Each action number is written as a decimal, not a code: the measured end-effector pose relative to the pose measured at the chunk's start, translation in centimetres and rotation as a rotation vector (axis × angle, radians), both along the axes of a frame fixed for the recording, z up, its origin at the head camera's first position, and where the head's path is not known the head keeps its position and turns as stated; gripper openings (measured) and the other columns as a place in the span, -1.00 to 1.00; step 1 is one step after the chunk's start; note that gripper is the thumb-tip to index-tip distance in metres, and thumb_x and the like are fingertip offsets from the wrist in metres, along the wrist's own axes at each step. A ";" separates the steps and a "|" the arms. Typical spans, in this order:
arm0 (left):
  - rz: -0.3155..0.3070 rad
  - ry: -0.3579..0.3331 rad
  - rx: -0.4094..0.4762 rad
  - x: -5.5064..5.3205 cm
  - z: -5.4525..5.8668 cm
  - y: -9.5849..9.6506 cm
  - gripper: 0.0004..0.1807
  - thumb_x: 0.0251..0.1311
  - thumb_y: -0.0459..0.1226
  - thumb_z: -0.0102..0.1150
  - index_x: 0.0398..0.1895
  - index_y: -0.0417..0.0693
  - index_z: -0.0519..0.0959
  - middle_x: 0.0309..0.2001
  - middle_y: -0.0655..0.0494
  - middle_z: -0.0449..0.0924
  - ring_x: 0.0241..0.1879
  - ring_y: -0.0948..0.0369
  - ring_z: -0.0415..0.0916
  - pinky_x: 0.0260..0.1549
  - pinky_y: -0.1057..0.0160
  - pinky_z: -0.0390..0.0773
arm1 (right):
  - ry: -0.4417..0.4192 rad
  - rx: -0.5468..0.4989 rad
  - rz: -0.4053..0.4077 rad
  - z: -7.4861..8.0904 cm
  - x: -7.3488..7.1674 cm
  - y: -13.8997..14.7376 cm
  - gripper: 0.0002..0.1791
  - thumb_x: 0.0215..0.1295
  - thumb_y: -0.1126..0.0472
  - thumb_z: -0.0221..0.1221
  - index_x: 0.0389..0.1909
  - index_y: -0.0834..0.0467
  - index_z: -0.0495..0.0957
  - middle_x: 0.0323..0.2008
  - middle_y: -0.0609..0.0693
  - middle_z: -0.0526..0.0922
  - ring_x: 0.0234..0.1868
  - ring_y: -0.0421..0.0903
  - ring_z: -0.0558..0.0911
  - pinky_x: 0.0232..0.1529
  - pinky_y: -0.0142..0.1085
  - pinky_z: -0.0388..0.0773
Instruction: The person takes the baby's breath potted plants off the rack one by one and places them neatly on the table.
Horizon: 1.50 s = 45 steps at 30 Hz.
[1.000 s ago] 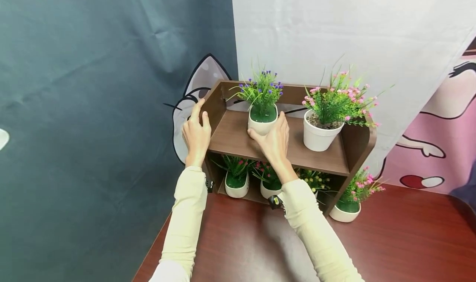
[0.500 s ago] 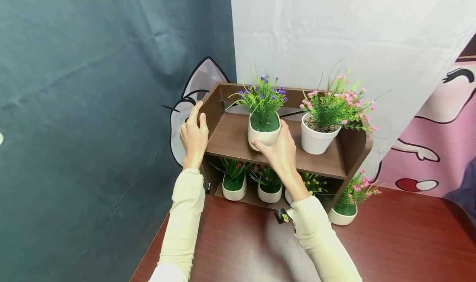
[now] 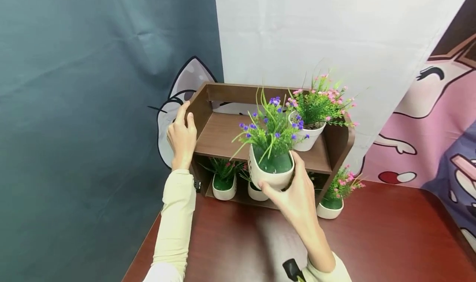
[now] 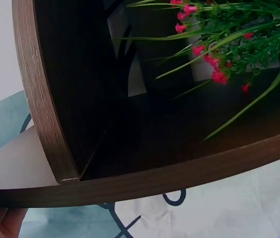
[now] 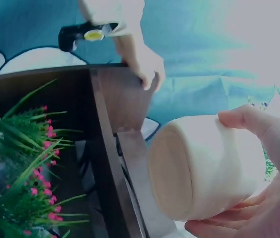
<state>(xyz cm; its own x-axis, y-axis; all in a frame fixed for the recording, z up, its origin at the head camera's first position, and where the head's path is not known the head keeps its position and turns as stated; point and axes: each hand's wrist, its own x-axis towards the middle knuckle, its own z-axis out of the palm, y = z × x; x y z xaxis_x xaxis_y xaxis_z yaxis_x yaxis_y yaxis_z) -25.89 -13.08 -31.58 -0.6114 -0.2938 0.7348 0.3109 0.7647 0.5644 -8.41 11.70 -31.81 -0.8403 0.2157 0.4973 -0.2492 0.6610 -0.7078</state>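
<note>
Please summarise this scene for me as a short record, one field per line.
Right hand: grips a purple-flowered potted plant
Held plant: off the shelf unit and in front of it, its underside visible in the right wrist view
Left hand: grips the shelf unit's left side panel
Upper shelf: pink-flowered plant in a white pot, towards the right end
Lower shelf: two red-flowered potted plants visible; right part mostly hidden
Table: another pink-flowered potted plant, right of the shelf unit
</note>
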 end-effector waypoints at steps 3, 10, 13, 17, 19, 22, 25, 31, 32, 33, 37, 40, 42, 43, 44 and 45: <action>0.010 0.005 0.005 0.1 0.0 -0.4 -0.66 0.18 -0.10 -0.12 0.04 0.38 0.39 -0.69 -0.05 0.43 -0.74 0.04 0.25 -0.67 0.13 0.17 | -0.027 0.000 0.013 -0.5 2.0 0.6 0.02 -0.37 -0.11 0.35 0.20 0.04 0.10 0.02 0.00 0.38 -0.10 -0.13 0.44 -0.21 -0.20 0.34; -0.017 -0.011 -0.009 0.0 0.3 -0.4 -0.65 0.19 -0.09 -0.14 0.06 0.40 0.36 -0.77 -0.01 0.33 -0.76 0.06 0.21 -0.68 0.14 0.16 | -0.091 0.003 -0.036 -3.3 6.5 2.7 0.00 -0.49 -0.06 0.42 0.11 0.11 0.18 -0.09 -0.03 0.44 -0.14 -0.20 0.46 -0.18 -0.49 0.33; -0.025 -0.020 -0.001 0.0 0.3 -0.2 -0.65 0.19 -0.09 -0.15 0.06 0.39 0.36 -0.78 0.00 0.31 -0.76 0.07 0.19 -0.67 0.16 0.14 | -0.115 -0.040 -0.096 -5.3 8.4 3.7 -0.01 -0.55 0.03 0.46 0.07 0.14 0.22 -0.14 -0.05 0.46 -0.13 -0.21 0.45 -0.17 -0.59 0.30; -0.018 -0.023 0.008 0.0 0.1 -0.1 -0.66 0.19 -0.09 -0.15 0.05 0.38 0.37 -0.76 -0.01 0.33 -0.75 0.07 0.20 -0.66 0.17 0.14 | -0.107 -0.041 -0.213 -9.4 10.4 6.1 0.01 -0.65 0.10 0.49 0.04 0.19 0.26 -0.22 0.01 0.49 -0.22 -0.16 0.49 -0.28 -0.52 0.40; -0.015 -0.022 0.010 0.0 0.0 0.0 -0.65 0.19 -0.09 -0.15 0.05 0.39 0.37 -0.76 -0.02 0.33 -0.75 0.06 0.20 -0.66 0.17 0.14 | -0.097 -0.012 -0.299 -12.2 11.1 8.2 0.02 -0.69 0.09 0.50 0.01 0.21 0.28 -0.30 0.05 0.51 -0.31 -0.15 0.51 -0.37 -0.48 0.42; -0.013 -0.017 0.008 0.0 0.0 0.0 -0.65 0.18 -0.09 -0.14 0.05 0.39 0.37 -0.74 -0.06 0.35 -0.74 0.04 0.22 -0.66 0.16 0.14 | -0.094 0.006 -0.423 -16.0 12.0 11.9 0.05 -0.74 0.13 0.50 0.01 0.26 0.26 -0.35 0.15 0.52 -0.42 -0.14 0.51 -0.48 -0.52 0.38; -0.012 -0.007 0.012 -0.1 0.1 0.1 -0.65 0.18 -0.09 -0.14 0.05 0.39 0.37 -0.67 -0.10 0.44 -0.72 0.02 0.22 -0.65 0.15 0.15 | -0.125 0.019 -0.520 -18.1 12.3 15.4 0.04 -0.68 0.17 0.47 0.04 0.32 0.22 -0.38 0.25 0.50 -0.52 -0.14 0.47 -0.54 -0.54 0.28; 0.012 -0.009 0.038 -0.3 0.2 -0.1 -0.65 0.17 -0.10 -0.14 0.04 0.41 0.39 -0.62 -0.12 0.48 -0.74 0.04 0.18 -0.63 0.17 0.12 | -0.234 -0.037 -0.537 -20.4 10.8 21.2 0.06 -0.45 0.20 0.41 0.17 0.28 0.06 -0.13 0.36 0.38 -0.25 0.20 0.41 -0.29 -0.08 0.22; 0.016 -0.005 0.040 -0.3 0.2 -0.3 -0.65 0.17 -0.10 -0.14 0.03 0.40 0.40 -0.61 -0.12 0.49 -0.75 0.04 0.17 -0.63 0.16 0.12 | -0.239 -0.057 -0.514 -20.8 10.1 22.0 0.06 -0.42 0.21 0.40 0.19 0.27 0.04 -0.07 0.36 0.34 -0.18 0.24 0.38 -0.24 -0.02 0.20; 0.019 0.003 0.042 -0.3 0.2 -0.5 -0.66 0.16 -0.11 -0.13 0.02 0.40 0.40 -0.56 -0.10 0.52 -0.75 0.05 0.17 -0.63 0.16 0.13 | -0.244 -0.069 -0.495 -21.2 9.4 22.7 0.05 -0.39 0.21 0.40 0.20 0.27 0.02 -0.05 0.36 0.32 -0.14 0.24 0.36 -0.20 -0.01 0.19; 0.012 0.018 0.057 -0.4 0.3 -0.9 -0.66 0.14 -0.12 -0.08 -0.01 0.42 0.43 -0.26 0.11 0.59 -0.72 0.02 0.22 -0.54 0.12 0.24 | -0.244 -0.092 -0.440 -22.5 6.3 25.4 0.01 -0.34 0.23 0.38 0.19 0.27 0.02 -0.02 0.35 0.30 -0.08 0.22 0.33 -0.13 0.00 0.16; 0.006 0.011 0.076 -0.4 0.2 -0.7 -0.67 0.12 -0.13 -0.05 -0.03 0.44 0.45 -0.09 0.31 0.50 -0.70 -0.02 0.25 -0.46 0.10 0.28 | -0.258 -0.098 -0.434 -23.2 4.3 26.9 -0.02 -0.32 0.22 0.38 0.17 0.27 0.04 -0.04 0.33 0.32 -0.09 0.19 0.34 -0.15 -0.02 0.16; 0.007 0.007 0.082 -0.4 0.2 -0.4 -0.67 0.11 -0.13 -0.04 -0.04 0.46 0.45 -0.08 0.34 0.49 -0.67 -0.04 0.29 -0.46 0.09 0.28 | -0.274 -0.110 -0.431 -23.5 3.0 27.5 -0.03 -0.29 0.19 0.37 0.17 0.27 0.02 -0.03 0.32 0.31 -0.08 0.19 0.33 -0.14 -0.02 0.15; 0.007 0.007 0.079 -0.4 0.2 -0.1 -0.66 0.11 -0.14 -0.04 -0.04 0.46 0.45 -0.08 0.34 0.49 -0.67 -0.04 0.29 -0.47 0.09 0.27 | -0.281 -0.116 -0.425 -23.6 2.4 27.8 -0.03 -0.28 0.18 0.36 0.17 0.28 0.01 -0.03 0.32 0.30 -0.08 0.19 0.33 -0.14 -0.02 0.15; 0.008 0.007 0.072 -0.4 0.2 0.1 -0.66 0.12 -0.14 -0.04 -0.03 0.46 0.44 -0.08 0.32 0.49 -0.68 -0.05 0.28 -0.50 0.09 0.26 | -0.285 -0.126 -0.416 -23.7 1.9 27.9 -0.03 -0.28 0.18 0.36 0.17 0.28 0.00 -0.03 0.32 0.29 -0.07 0.18 0.32 -0.13 -0.03 0.15; 0.006 0.007 0.064 -0.5 0.2 0.3 -0.65 0.12 -0.15 -0.04 -0.02 0.45 0.44 -0.07 0.30 0.49 -0.67 -0.06 0.29 -0.52 0.09 0.25 | -0.286 -0.136 -0.407 -23.7 1.4 28.1 -0.02 -0.28 0.19 0.36 0.17 0.29 -0.01 -0.03 0.33 0.28 -0.07 0.18 0.32 -0.11 -0.03 0.15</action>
<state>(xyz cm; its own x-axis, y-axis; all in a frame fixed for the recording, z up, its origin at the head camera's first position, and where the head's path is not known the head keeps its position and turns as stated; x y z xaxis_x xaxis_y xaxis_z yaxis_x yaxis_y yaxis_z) -26.36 -12.75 -31.37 -0.6040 -0.3443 0.7187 0.3108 0.7287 0.6103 -7.05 39.76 -55.56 -0.7733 0.6002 0.2044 0.2254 0.5616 -0.7961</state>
